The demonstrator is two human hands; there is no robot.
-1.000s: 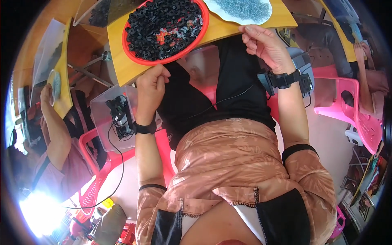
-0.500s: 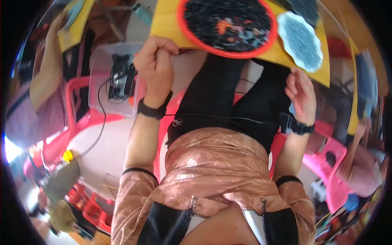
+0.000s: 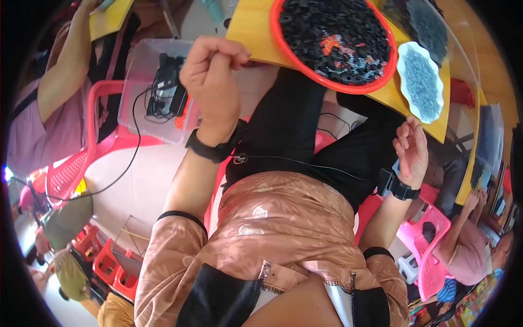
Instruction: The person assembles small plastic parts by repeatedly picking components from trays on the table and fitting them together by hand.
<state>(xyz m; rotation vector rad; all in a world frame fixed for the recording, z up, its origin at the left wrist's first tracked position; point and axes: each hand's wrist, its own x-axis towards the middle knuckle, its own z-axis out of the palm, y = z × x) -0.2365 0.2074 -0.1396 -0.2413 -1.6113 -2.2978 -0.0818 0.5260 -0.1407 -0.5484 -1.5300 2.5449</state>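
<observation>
My left hand (image 3: 213, 82) is closed in mid-air by the left front edge of the yellow tabletop (image 3: 251, 34), fingers curled in; whatever it holds, if anything, is hidden. My right hand (image 3: 413, 154) is just below the white scalloped dish (image 3: 402, 64), its thumb and fingertips drawn together; anything between them is too small to make out. Small grey-blue pieces (image 3: 420, 82) fill that dish. Beside it, a round red basin (image 3: 313, 76) holds many small black parts (image 3: 332, 24), with some orange-red pieces (image 3: 329, 44) and small silvery bits among them.
On the left, a clear plastic bin (image 3: 131, 117) with black devices and cables stands by a pink chair (image 3: 93, 109). Two co-workers' arms, one at left (image 3: 62, 73) and one at right (image 3: 457, 223), are at other yellow tables. Clear bags (image 3: 427, 30) lie behind the dish.
The view has shifted, so the basin and dish appear farther right and the dish lower. My right hand's fingertips have drawn together. My left hand stays closed.
</observation>
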